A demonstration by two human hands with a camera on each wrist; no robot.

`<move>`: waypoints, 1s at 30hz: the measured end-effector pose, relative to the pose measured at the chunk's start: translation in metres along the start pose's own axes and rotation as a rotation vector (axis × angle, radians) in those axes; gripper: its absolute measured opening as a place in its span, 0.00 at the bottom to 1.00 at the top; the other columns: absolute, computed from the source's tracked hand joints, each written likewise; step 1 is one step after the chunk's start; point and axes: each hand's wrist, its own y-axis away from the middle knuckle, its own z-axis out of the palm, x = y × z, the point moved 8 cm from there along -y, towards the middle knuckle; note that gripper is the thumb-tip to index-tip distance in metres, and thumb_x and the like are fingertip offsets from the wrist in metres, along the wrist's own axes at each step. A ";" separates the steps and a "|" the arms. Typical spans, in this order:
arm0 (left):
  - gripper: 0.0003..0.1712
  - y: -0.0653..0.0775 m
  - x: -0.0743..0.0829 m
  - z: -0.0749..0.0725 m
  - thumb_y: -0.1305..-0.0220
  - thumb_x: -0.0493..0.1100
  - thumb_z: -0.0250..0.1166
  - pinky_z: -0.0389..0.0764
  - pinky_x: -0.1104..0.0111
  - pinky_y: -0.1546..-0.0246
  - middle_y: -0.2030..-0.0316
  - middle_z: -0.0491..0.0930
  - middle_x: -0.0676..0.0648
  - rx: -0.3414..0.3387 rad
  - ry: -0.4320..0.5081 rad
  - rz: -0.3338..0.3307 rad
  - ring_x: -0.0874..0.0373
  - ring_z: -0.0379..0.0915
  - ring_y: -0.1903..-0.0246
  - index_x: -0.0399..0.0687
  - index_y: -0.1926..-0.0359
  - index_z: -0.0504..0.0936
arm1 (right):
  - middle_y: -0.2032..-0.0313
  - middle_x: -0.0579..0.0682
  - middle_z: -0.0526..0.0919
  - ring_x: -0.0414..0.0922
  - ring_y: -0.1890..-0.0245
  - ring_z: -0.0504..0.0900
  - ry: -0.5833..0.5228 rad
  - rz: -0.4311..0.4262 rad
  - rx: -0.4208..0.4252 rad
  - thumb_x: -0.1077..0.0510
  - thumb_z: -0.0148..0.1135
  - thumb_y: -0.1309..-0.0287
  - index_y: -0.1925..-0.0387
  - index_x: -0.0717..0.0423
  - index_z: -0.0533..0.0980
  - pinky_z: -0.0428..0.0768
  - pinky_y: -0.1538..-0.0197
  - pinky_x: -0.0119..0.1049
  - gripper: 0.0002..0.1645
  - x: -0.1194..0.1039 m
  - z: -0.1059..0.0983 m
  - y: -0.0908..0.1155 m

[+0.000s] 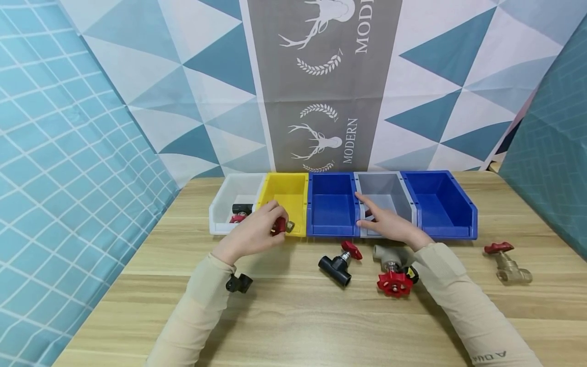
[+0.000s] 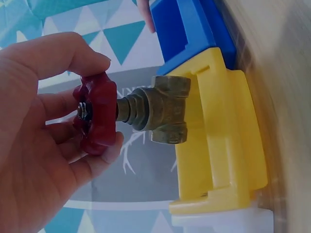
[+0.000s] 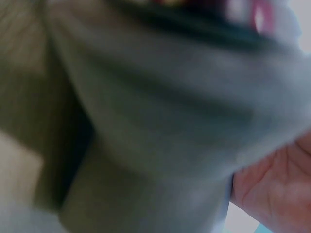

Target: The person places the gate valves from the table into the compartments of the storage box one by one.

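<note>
In the head view my left hand (image 1: 263,224) is over the front of the yellow bin (image 1: 298,204). Thumb and fingers grip the red handwheel (image 2: 99,114) of a brass valve (image 2: 167,109), whose body points at the bin's opening in the left wrist view. My right hand (image 1: 390,221) reaches over the grey bin (image 1: 405,191), index finger and thumb spread at the wall beside the middle blue bin (image 1: 332,232). Below its wrist lies a grey valve with a red handwheel (image 1: 395,283). That valve looms large and blurred in the right wrist view, by the palm (image 3: 272,194).
A white bin (image 1: 217,211) at the left end holds a black, red-handled valve (image 1: 241,209). Another blue bin (image 1: 470,221) ends the row at right. On the wooden table (image 1: 298,326) lie a black valve (image 1: 337,270) and, far right, a brass valve (image 1: 509,267).
</note>
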 end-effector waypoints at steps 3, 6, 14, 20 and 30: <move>0.09 -0.001 -0.004 0.000 0.54 0.43 0.58 0.69 0.76 0.71 0.69 0.63 0.56 0.010 0.028 0.002 0.65 0.62 0.71 0.51 0.69 0.70 | 0.39 0.58 0.52 0.57 0.47 0.64 -0.004 -0.001 0.000 0.45 0.49 0.45 0.36 0.40 0.35 0.63 0.50 0.54 0.44 0.001 0.000 0.000; 0.10 -0.002 -0.008 0.000 0.54 0.43 0.58 0.69 0.74 0.70 0.69 0.64 0.55 0.008 0.051 -0.008 0.64 0.63 0.71 0.50 0.68 0.70 | 0.38 0.57 0.50 0.58 0.46 0.63 -0.022 -0.001 -0.005 0.45 0.49 0.45 0.36 0.40 0.35 0.62 0.49 0.55 0.44 0.001 0.000 0.000; 0.13 -0.006 -0.021 0.001 0.50 0.45 0.60 0.69 0.73 0.71 0.68 0.64 0.54 0.020 0.060 -0.079 0.62 0.63 0.72 0.47 0.63 0.71 | 0.37 0.55 0.49 0.58 0.45 0.61 -0.045 0.003 -0.002 0.46 0.49 0.44 0.36 0.39 0.35 0.60 0.48 0.55 0.43 0.002 0.001 0.001; 0.13 -0.010 -0.028 0.002 0.48 0.45 0.61 0.69 0.71 0.70 0.67 0.66 0.53 0.036 0.084 -0.082 0.61 0.63 0.71 0.46 0.62 0.71 | 0.38 0.56 0.51 0.57 0.45 0.61 -0.050 0.022 -0.006 0.46 0.49 0.44 0.36 0.37 0.35 0.60 0.48 0.55 0.43 0.003 0.001 0.001; 0.14 -0.018 -0.041 0.007 0.49 0.47 0.61 0.69 0.71 0.69 0.68 0.67 0.53 0.072 0.129 -0.109 0.61 0.64 0.71 0.45 0.63 0.72 | 0.38 0.57 0.49 0.58 0.45 0.62 -0.036 0.002 -0.006 0.45 0.48 0.45 0.36 0.39 0.35 0.60 0.48 0.55 0.43 0.003 0.001 0.001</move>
